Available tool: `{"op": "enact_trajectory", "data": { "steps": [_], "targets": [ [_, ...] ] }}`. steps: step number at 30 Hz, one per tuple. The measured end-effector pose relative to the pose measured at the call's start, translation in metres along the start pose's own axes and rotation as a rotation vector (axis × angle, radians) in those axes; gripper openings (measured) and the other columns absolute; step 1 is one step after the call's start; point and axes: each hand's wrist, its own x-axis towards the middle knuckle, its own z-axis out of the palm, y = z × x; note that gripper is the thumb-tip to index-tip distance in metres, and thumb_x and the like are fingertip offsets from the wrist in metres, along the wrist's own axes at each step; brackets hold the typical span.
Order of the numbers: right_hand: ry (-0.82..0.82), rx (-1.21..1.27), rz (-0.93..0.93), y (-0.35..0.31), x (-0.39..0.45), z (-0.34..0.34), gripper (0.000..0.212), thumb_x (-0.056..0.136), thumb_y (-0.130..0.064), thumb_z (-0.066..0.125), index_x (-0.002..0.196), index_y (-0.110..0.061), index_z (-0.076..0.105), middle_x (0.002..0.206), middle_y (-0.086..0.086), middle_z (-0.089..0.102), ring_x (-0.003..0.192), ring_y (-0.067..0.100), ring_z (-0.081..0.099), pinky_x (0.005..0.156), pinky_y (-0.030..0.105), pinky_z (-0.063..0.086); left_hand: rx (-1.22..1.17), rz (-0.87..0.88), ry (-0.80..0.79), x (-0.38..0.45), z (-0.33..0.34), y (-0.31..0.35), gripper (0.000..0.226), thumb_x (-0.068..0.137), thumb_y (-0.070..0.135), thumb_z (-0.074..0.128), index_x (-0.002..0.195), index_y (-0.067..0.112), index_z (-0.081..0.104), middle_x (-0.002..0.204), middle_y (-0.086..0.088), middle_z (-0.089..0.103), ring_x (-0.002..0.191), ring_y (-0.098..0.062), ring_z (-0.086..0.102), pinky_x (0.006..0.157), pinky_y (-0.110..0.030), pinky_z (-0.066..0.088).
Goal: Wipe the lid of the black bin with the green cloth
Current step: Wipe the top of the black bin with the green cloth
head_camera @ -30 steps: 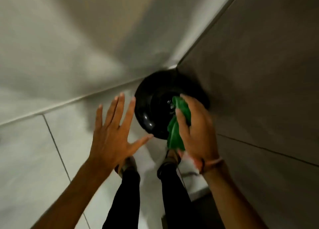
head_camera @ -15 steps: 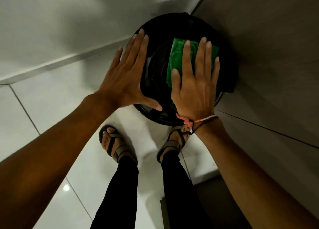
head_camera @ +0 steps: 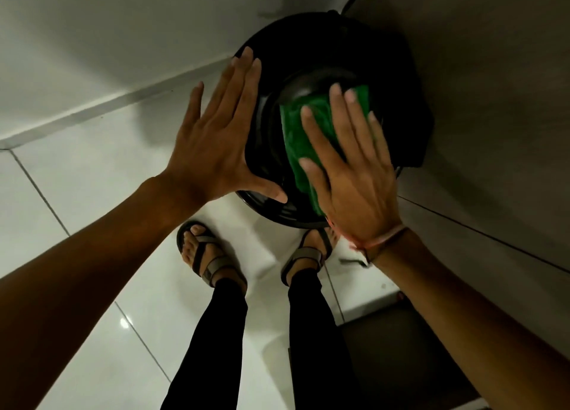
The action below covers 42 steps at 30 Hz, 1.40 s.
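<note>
The black bin's round glossy lid sits in the corner where two walls meet, straight ahead of me. A green cloth lies flat on the lid. My right hand presses on the cloth with fingers spread, covering its right part. My left hand rests flat and open against the lid's left rim, its thumb reaching along the front edge. The bin's body is hidden beneath the lid.
A grey wall stands close on the right and a pale wall on the left. My sandalled feet stand on white glossy floor tiles just before the bin. A dark step or mat lies at lower right.
The view dropped closer to the bin. My right hand laid the cloth flat on the lid and has slid it slightly towards me. My left hand came to the lid's left rim.
</note>
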Motion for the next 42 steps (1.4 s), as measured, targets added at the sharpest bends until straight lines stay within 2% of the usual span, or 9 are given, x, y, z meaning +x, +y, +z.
{"op": "enact_trajectory", "data": {
  "steps": [6, 10, 15, 22, 24, 27, 32, 36, 42],
  "targets": [
    [0.001, 0.001, 0.181, 0.021, 0.0, -0.014, 0.053, 0.11, -0.041, 0.041, 0.158, -0.018, 0.045, 0.166, 0.031, 0.033, 0.156, 0.047, 0.03, 0.123, 0.062, 0.039, -0.017, -0.005, -0.027, 0.0, -0.003, 0.004, 0.165, 0.043, 0.103, 0.05, 0.164, 0.006, -0.006, 0.175, -0.014, -0.006, 0.162, -0.03, -0.002, 0.128, -0.067, 0.01],
    [-0.106, -0.005, -0.075, 0.011, -0.036, -0.012, 0.055, 0.108, -0.044, 0.036, 0.158, -0.022, 0.045, 0.168, 0.026, 0.033, 0.157, 0.043, 0.029, 0.127, 0.06, 0.034, -0.017, -0.016, -0.036, 0.0, -0.007, 0.005, 0.164, 0.043, 0.101, 0.052, 0.164, 0.006, -0.006, 0.175, -0.014, -0.006, 0.162, -0.029, -0.003, 0.129, -0.066, 0.008],
    [-0.021, 0.024, 0.198, 0.014, -0.019, -0.011, 0.05, 0.109, -0.038, 0.043, 0.156, -0.023, 0.049, 0.166, 0.03, 0.034, 0.155, 0.05, 0.028, 0.118, 0.063, 0.045, -0.003, -0.003, -0.027, -0.002, -0.005, 0.003, 0.165, 0.043, 0.103, 0.05, 0.163, 0.004, -0.005, 0.175, -0.015, -0.006, 0.162, -0.03, -0.003, 0.128, -0.067, 0.009],
    [-0.074, 0.035, 0.099, 0.036, -0.034, -0.027, 0.049, 0.109, -0.039, 0.046, 0.156, -0.023, 0.049, 0.168, 0.027, 0.032, 0.157, 0.046, 0.029, 0.105, 0.06, 0.056, 0.033, 0.005, -0.043, -0.003, -0.01, 0.006, 0.165, 0.041, 0.1, 0.053, 0.164, 0.007, -0.006, 0.175, -0.012, -0.007, 0.162, -0.028, -0.002, 0.127, -0.069, 0.007],
    [-0.046, 0.033, 0.28, 0.011, -0.002, -0.026, 0.052, 0.111, -0.042, 0.041, 0.16, -0.026, 0.041, 0.171, 0.025, 0.027, 0.159, 0.044, 0.025, 0.107, 0.059, 0.054, 0.039, -0.009, -0.055, -0.004, -0.011, 0.006, 0.166, 0.04, 0.1, 0.052, 0.164, 0.006, -0.007, 0.175, -0.012, -0.007, 0.162, -0.028, -0.002, 0.128, -0.068, 0.007],
    [-0.065, 0.082, 0.175, -0.044, 0.029, -0.024, 0.058, 0.11, -0.049, 0.033, 0.163, -0.027, 0.031, 0.174, 0.019, 0.02, 0.162, 0.04, 0.019, 0.117, 0.055, 0.044, 0.074, -0.045, -0.095, -0.004, -0.016, 0.012, 0.161, 0.047, 0.098, 0.054, 0.163, 0.008, -0.014, 0.174, -0.01, -0.016, 0.162, -0.024, -0.01, 0.129, -0.064, -0.002],
    [0.092, 0.274, 0.259, -0.02, 0.01, -0.039, 0.054, 0.109, -0.041, 0.036, 0.154, -0.015, 0.051, 0.165, 0.024, 0.039, 0.156, 0.04, 0.034, 0.126, 0.056, 0.031, -0.014, -0.24, -0.126, -0.037, -0.031, 0.027, 0.134, 0.079, 0.062, 0.075, 0.163, 0.009, -0.015, 0.174, -0.011, -0.017, 0.162, -0.025, -0.009, 0.131, -0.06, -0.001],
    [0.108, 0.277, 0.182, 0.031, 0.032, -0.034, 0.046, 0.108, -0.016, 0.045, 0.154, -0.01, 0.05, 0.166, 0.028, 0.036, 0.157, 0.043, 0.031, 0.13, 0.06, 0.026, -0.316, -0.265, 0.36, -0.066, -0.02, 0.075, 0.069, 0.105, 0.022, 0.052, 0.164, 0.012, 0.017, 0.174, -0.015, 0.014, 0.161, -0.028, 0.013, 0.131, -0.053, 0.02],
    [0.099, 0.151, 0.037, 0.037, 0.04, -0.001, 0.053, 0.107, -0.023, 0.043, 0.159, -0.014, 0.041, 0.168, 0.023, 0.034, 0.159, 0.038, 0.03, 0.13, 0.053, 0.027, 0.069, -0.23, 0.174, 0.005, 0.027, 0.112, 0.069, 0.108, 0.054, 0.014, 0.165, 0.018, -0.002, 0.175, -0.015, -0.005, 0.162, -0.03, -0.005, 0.131, -0.055, -0.004]
  ]
}}
